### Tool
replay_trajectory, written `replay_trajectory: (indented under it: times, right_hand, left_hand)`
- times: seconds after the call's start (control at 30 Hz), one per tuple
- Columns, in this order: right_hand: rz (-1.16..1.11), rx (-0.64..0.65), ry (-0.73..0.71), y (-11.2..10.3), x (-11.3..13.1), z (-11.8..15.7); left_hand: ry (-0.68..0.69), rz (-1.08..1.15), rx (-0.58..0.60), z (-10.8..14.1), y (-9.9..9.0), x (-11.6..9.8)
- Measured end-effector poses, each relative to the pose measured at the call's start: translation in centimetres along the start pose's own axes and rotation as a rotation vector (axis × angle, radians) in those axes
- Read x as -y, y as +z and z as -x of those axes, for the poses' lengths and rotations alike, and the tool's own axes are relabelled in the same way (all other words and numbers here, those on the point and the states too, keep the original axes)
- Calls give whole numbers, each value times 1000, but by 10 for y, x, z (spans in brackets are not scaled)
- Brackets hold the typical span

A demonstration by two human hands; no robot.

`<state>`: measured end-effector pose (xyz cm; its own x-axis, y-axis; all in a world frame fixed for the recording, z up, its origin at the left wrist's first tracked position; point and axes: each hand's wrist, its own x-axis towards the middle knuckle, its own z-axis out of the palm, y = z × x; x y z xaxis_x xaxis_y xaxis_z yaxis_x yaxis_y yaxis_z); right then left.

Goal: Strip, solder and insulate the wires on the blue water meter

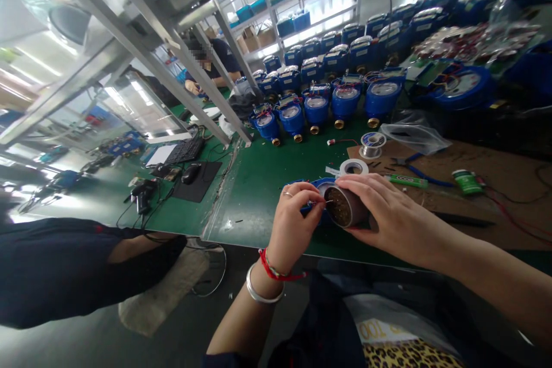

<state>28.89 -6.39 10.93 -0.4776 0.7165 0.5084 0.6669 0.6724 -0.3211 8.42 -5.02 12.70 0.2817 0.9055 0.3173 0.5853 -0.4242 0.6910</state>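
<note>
My left hand (296, 215) is closed, thumb and fingertips pinching a thin wire (329, 201) whose end reaches the mouth of a round tub. My right hand (383, 213) is wrapped around this tub (356, 207), which is tilted with its opening toward my left hand. Brown, grainy material (340, 208) shows inside it. Partly hidden behind both hands is a blue meter body (321, 184) on the green bench. Just beyond the tub lies a roll of white tape (354, 168).
Blue meters (317, 106) stand in rows at the back. A solder spool (372, 145), blue-handled pliers (425, 172), a green-and-white tube (406, 180) and a green cylindrical battery (467, 182) lie to the right. A metal frame (190, 57) rises at left; a co-worker's arm (133, 247) is nearby.
</note>
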Motion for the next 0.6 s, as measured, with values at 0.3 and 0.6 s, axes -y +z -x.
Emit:
replay_trajectory:
  times: [0.3,0.6]
  right_hand:
    - [55,-20,-104,2,6,-2]
    - [104,-173,242,-1,-40,17]
  left_hand:
    - [27,-57,-27,2,5,-2]
    - [35,61,7,6,-9,11]
